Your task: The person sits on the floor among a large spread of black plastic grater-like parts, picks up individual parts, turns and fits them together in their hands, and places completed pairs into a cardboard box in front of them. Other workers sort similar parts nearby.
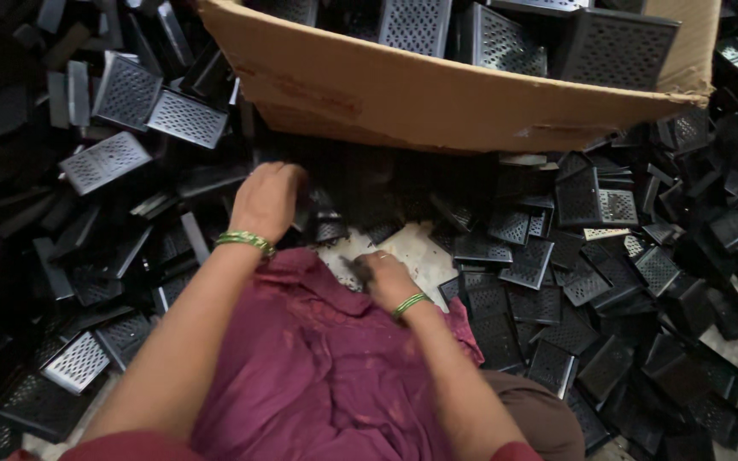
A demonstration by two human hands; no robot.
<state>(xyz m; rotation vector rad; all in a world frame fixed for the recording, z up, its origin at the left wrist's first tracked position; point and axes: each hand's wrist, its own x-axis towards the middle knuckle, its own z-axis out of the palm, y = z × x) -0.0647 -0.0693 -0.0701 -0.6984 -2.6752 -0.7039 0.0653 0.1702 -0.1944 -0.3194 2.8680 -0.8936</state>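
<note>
A workshop floor (403,248): heaps of identical perforated black plastic parts (557,282) surround a filled cardboard box (437,85).

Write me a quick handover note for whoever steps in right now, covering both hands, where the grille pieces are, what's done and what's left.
Left hand: reaching into the pile of dark perforated pieces just below the cardboard box; its fingers are hidden, so grip unclear.
Right hand: low near the lap over a bare floor patch, seemingly pinching a small dark piece; too blurred to be sure.
Done: the box already holds several perforated pieces.
Left: many loose pieces are spread over the floor on both sides.
</note>
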